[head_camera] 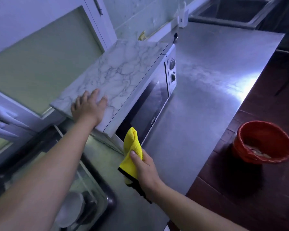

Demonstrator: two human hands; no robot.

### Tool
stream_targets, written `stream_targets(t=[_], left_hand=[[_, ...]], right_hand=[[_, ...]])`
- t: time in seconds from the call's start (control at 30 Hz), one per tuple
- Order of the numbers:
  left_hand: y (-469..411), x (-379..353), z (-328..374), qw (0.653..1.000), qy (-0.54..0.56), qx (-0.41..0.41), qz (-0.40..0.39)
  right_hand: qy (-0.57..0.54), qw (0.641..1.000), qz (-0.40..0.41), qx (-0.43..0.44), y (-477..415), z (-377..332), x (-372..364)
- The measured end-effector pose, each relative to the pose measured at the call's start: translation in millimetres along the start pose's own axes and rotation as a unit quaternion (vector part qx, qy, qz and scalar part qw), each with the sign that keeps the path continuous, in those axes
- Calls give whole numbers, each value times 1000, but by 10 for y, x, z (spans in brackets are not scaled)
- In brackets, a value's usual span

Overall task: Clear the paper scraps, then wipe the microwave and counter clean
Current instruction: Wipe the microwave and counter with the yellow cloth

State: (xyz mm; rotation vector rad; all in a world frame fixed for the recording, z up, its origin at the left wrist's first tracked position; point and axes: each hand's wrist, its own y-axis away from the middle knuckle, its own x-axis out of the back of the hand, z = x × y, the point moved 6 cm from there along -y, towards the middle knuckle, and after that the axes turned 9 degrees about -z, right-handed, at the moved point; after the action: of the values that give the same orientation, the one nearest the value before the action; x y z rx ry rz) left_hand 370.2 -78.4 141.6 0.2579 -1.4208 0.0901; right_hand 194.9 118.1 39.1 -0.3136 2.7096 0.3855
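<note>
Microwave (140, 90) stands on the steel counter (207, 84), with a marble-patterned sheet (123, 67) over its top and its door closed. Left hand (88, 105) lies flat on this sheet near the front corner, with its fingers straight and spread. Right hand (145, 169) grasps a yellow cloth (132, 144) just in front of the microwave door. On the dark floor beside the counter stands a red bucket (264, 142) with pale paper scraps (259, 151) inside.

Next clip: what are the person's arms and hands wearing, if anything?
Nothing shows on either: the left hand and right hand are bare, with no gloves, rings, watch or bracelets visible. Both forearms are uncovered up to the frame edge, so no sleeve is in view.
</note>
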Motion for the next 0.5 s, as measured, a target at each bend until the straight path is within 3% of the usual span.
stream_targets(t=[0.17,0.4,0.5], left_hand=[[9,7,-1,1000,4,9,2],[-15,15,-23,1000,5,10,24],[-8,18,-9,999,17,10,29]], right_hand=[[-71,994,33,-79,-20,-116,874],[-33,992,109,50,-1152,-1114,1829],[-24,991,90,96,-1801,-1535,1888]])
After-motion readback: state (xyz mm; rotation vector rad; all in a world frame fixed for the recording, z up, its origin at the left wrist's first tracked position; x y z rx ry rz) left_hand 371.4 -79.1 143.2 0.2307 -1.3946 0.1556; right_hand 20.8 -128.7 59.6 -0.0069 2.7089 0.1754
